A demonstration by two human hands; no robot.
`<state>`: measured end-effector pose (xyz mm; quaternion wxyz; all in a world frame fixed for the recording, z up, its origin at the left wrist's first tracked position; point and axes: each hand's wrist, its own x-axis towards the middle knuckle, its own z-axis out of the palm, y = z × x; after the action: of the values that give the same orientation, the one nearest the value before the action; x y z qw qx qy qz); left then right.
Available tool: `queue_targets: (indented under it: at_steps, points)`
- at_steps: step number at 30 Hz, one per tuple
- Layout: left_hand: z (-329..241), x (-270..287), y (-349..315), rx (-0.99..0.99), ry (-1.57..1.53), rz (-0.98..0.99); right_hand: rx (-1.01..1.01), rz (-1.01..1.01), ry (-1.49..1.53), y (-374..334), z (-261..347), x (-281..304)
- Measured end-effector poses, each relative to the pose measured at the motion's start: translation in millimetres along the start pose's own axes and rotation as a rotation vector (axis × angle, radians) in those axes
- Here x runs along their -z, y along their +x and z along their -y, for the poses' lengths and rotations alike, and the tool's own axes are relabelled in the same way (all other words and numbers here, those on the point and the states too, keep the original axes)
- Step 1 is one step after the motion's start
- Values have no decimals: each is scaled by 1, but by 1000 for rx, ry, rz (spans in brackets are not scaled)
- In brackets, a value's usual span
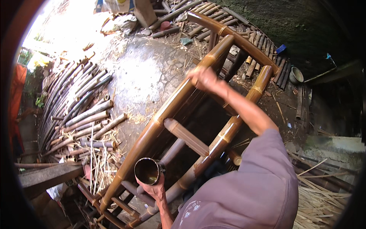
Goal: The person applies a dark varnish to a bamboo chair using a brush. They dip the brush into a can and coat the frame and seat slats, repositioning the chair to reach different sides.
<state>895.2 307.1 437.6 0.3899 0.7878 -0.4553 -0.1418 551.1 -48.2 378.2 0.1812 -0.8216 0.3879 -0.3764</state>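
Note:
My left hand (155,189) is closed around a dark cup (148,170), its mouth facing up, with some yellowish-brown liquid at the bottom. The cup is above the near part of a long, glossy brown bamboo furniture frame (158,120). Farther along, my right hand (206,79) is at the frame's upper left pole, fingers curled and slightly blurred. Whatever those fingers hold, if anything, is hidden. A paler, duller crosspiece (187,136) spans the frame between the two long poles, which shine as if wet.
Cut bamboo poles (76,99) are heaped on the left, with pale strips (100,168) beside them. More short bamboo lengths (261,49) line the far wall. A round bowl (296,75) is at the right. Loose bamboo slivers (320,202) cover the lower right.

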Motion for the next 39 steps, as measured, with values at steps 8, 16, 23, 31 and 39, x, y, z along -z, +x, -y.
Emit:
queue_targets:
  at_steps: [8, 16, 23, 31, 39]
  points:
    - [-31, -18, 7, 46, 62, -31, -520, -409, -103, -11, -186, 149]
    - [-21, -40, 8, -1, 141, -54, -430, -200, 263, -24, -145, 116]
    - [-55, -49, 21, 11, 84, 7, -404, -297, 186, -41, -17, 24]
    - [-48, -42, 24, -98, -8, 49, -508, -304, 312, -56, 81, -11]
    - [-15, -20, 17, -50, -138, 15, -941, -126, 104, -170, 98, 78]
